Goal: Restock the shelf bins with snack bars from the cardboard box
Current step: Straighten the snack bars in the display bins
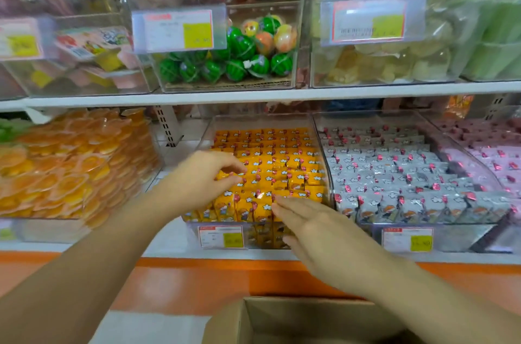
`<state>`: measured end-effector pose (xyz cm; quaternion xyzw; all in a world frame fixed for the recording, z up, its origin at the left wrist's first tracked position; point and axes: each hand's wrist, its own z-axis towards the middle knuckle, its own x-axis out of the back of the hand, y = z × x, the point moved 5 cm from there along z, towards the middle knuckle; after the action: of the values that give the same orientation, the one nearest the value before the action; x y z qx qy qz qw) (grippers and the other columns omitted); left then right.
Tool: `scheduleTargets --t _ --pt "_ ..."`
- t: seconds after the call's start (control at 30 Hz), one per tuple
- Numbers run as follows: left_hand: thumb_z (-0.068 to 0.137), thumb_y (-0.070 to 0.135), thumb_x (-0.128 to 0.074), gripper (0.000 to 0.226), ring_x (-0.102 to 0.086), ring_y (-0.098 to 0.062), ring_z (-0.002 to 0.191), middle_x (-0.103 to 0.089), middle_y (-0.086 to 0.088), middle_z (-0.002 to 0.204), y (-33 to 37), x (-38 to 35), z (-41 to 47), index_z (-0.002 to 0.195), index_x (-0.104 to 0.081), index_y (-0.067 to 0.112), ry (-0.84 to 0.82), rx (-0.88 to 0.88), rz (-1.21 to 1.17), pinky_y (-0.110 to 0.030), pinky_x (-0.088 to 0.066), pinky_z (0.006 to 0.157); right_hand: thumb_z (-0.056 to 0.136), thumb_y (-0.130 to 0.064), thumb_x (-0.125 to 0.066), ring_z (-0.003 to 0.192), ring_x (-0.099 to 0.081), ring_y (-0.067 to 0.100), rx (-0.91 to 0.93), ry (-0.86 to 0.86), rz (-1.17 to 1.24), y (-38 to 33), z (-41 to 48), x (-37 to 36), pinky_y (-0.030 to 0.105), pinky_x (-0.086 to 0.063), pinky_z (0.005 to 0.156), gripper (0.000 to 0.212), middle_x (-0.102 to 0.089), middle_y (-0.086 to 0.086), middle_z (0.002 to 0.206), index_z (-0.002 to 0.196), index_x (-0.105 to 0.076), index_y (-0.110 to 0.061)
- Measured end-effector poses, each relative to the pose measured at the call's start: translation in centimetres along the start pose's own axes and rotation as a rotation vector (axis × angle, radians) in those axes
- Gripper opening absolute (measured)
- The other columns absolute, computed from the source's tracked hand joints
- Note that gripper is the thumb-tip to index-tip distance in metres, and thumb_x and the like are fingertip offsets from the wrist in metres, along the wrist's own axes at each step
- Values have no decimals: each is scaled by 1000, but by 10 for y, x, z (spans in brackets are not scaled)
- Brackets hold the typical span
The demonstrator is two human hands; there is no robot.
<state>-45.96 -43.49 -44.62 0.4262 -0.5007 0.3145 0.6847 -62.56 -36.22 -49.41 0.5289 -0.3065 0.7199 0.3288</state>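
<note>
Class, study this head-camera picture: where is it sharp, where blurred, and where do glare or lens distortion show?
Head view: the white-and-yellow price label on the upper shelf is motion-blurred, its print unreadable; the yellow-wrapped snack bars in the clear plastic bin look sharper. Head view: pale glare veils the upper clear bin fronts; the white shelf edge runs slanted across the frame; light is even.

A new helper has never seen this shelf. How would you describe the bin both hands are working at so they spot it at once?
On the lower shelf, find the stacked orange jelly cups at the left. The clear bin next to their right, first in a row, is it. It alone holds yellow-orange bars; its neighbour holds grey bars, the one beyond pink bars.
</note>
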Motion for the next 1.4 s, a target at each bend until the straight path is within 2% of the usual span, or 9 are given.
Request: scheduleTargets --t 0.1,0.23,0.47,0.6,0.8,0.93,1.1,1.23,1.4 --pt "93 34 -56 35 -50 -6 119 -57 11 129 -21 2 -31 127 -58 28 75 16 39 -21 -36 99 102 -31 -34 147 5 19 38 -64 51 -20 8 -17 30 13 108 61 15 -2 156 151 -2 -15" --pt "97 44 -42 54 -29 -12 138 -35 9 149 -37 -32 -49 147 -28 31 -3 1 142 -23 -18 112 102 -41 -29 145 18 17 -16 -118 -86 -11 23 -40 30 23 107 69 31 0 145 148 14 -13" --pt "90 43 -32 45 -69 -20 89 -70 5 99 -41 -49 -38 119 -60 23 150 -61 377 -52 -31 104 95 -47 -46 146 -2 17 -83 -106 -14 -9 32 -47 32 6 115 88 23 -8 152 140 25 -23" --pt "89 42 -35 40 -69 -19 79 -68 5 90 -37 -51 -49 113 -62 22 262 -166 379 -43 -22 108 88 -40 -59 129 -35 22 -97 -15 -11 -13 37 -48 41 -28 112 78 -24 -4 156 151 -18 -22" --pt "88 42 -33 38 -67 -20 85 -67 8 92 -43 -64 -47 112 -58 27 181 -33 431 -66 -36 93 70 -44 -74 105 -58 18 18 -3 -169 -14 29 -50 43 -44 100 67 -61 -4 125 128 -57 -17" --pt "95 41 -38 39 -64 -28 104 -66 3 109 -41 -63 -31 121 -61 23 79 53 398 -73 -21 99 64 -49 -77 103 -62 20 0 -38 -246 -7 41 -54 50 -41 102 72 -65 -2 122 126 -61 -16" --pt "93 44 -23 47 -56 -18 118 -59 9 125 -41 -70 -54 134 -42 31 74 -31 305 -63 -14 104 69 -50 -66 108 -60 17 -7 -68 -209 -12 31 -54 49 -33 107 68 -62 -3 126 128 -59 -18" --pt "101 40 -30 54 -5 -4 145 -13 20 156 -50 -56 -57 150 -6 38 1 35 133 -49 18 112 91 -52 -49 134 -36 12 -43 -61 -27 -14 43 -33 39 -8 118 58 -43 -11 145 143 -37 -29" --pt "93 44 -51 58 -10 -5 144 -35 18 148 -75 -10 -59 146 -25 42 71 85 270 -49 16 113 93 -45 -52 133 -37 11 -66 9 169 -32 73 -18 32 -37 104 58 -40 -11 146 145 -31 -33"
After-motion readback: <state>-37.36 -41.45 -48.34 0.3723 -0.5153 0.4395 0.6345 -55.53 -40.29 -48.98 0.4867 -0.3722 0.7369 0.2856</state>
